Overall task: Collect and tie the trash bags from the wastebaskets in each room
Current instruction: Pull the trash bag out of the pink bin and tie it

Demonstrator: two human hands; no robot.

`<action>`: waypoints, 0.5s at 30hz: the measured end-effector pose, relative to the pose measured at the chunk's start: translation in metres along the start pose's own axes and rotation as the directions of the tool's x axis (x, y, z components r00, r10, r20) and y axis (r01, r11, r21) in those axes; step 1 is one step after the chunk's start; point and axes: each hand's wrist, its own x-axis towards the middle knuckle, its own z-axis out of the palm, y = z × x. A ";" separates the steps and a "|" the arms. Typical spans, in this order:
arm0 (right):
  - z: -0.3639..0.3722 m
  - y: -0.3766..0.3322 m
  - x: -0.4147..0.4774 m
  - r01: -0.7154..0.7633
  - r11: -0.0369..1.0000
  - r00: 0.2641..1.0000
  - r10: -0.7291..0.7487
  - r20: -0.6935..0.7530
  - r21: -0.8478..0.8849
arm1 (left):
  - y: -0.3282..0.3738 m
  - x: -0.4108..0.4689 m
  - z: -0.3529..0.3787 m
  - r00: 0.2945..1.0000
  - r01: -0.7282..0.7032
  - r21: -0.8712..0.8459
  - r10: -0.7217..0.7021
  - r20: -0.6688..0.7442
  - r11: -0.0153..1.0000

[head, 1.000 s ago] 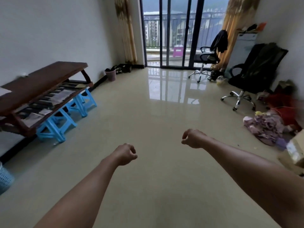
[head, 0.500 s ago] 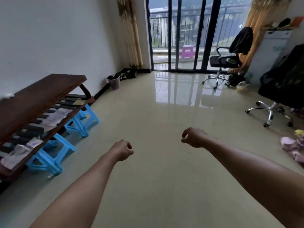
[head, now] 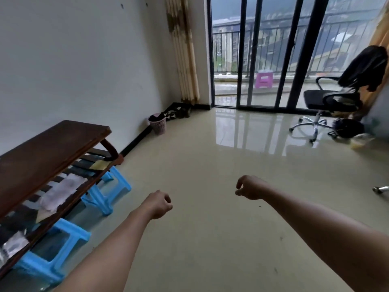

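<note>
A glossy beige tiled floor (head: 200, 165) carries everything. By the left wall a dark wooden table (head: 48, 157) rests on blue plastic stools (head: 113, 186), with pale papers (head: 63, 190) lying on its lower slats. Farther along that wall stands 1 pink wastebasket (head: 159, 125), with shoes (head: 181, 111) beyond it. An office chair (head: 330, 100) stands by the glass doors.
</note>
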 end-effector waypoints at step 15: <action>-0.130 -0.137 0.426 0.201 0.973 0.979 -0.193 0.070 -0.116 | 0.005 0.399 -0.153 0.990 0.142 -0.166 -0.142 0.012 0.976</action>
